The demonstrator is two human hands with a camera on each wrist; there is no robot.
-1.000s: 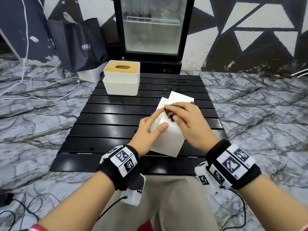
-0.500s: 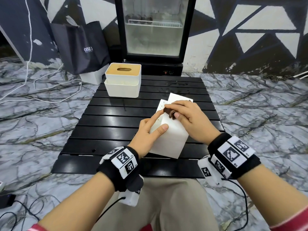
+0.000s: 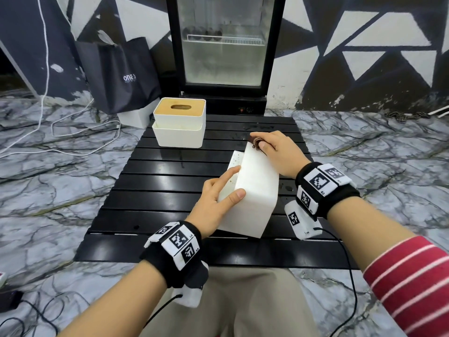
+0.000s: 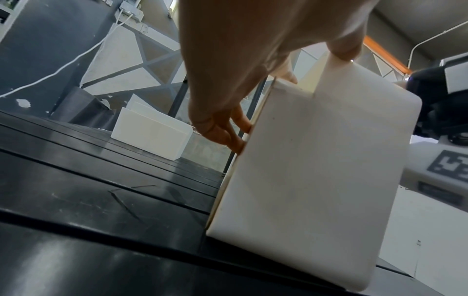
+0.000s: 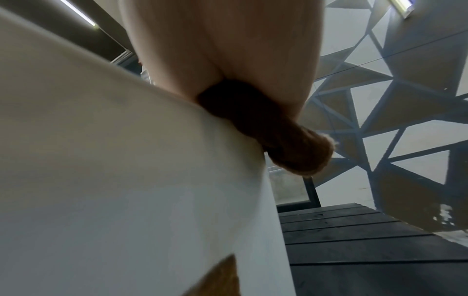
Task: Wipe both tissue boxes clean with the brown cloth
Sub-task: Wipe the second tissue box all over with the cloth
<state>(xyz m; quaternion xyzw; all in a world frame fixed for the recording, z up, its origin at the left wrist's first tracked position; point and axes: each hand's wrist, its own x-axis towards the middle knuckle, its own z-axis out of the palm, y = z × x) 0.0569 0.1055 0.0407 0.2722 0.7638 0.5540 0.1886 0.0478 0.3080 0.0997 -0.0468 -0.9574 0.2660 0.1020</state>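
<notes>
The left hand (image 3: 215, 203) is gripping the near end of the tipped white tissue box (image 3: 252, 190) on the black slatted table (image 3: 155, 190); the right hand (image 3: 274, 152) is pinching the bunched brown cloth (image 3: 256, 143) against its far top corner; the second tissue box (image 3: 179, 122) is sitting upright at the table's far left.

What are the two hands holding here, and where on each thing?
The left hand grips the near white tissue box at its near top corner; the right hand holds a bunched brown cloth against its far edge.
</notes>
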